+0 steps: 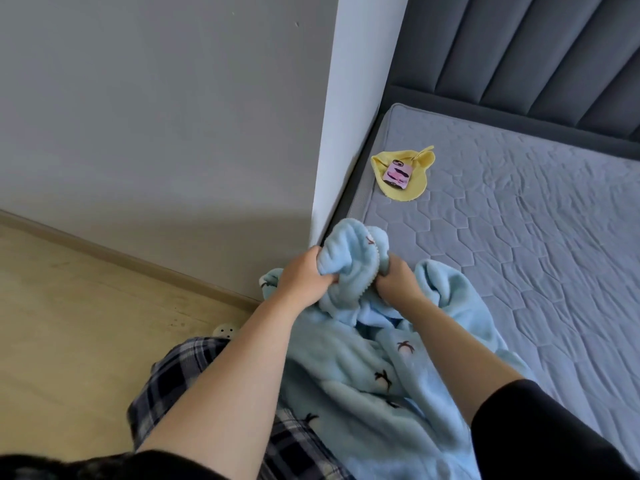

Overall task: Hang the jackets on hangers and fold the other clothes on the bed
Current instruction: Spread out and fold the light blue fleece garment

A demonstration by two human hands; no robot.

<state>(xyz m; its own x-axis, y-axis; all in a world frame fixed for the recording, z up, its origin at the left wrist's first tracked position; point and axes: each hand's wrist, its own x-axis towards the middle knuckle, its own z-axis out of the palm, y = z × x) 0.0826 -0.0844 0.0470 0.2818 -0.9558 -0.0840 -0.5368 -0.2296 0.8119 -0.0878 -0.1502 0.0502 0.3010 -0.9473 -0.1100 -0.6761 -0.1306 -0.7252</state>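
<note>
A light blue fleece garment point(367, 393) with small dark bird prints hangs bunched over the near left edge of the bed point(519, 237). My left hand point(304, 275) grips a raised fold of the fleece from the left. My right hand point(394, 278) grips the same raised bunch from the right, a hand's width away. The rest of the garment drapes down between my arms, toward my legs. No hanger is in view.
A yellow cloth point(412, 185) with a pink-cased phone point(397, 174) on it lies near the mattress's far left corner. A grey wall corner point(325, 168) stands right beside the bed edge. The padded headboard point(536, 57) is behind. Wooden floor point(69, 323) spreads to the left.
</note>
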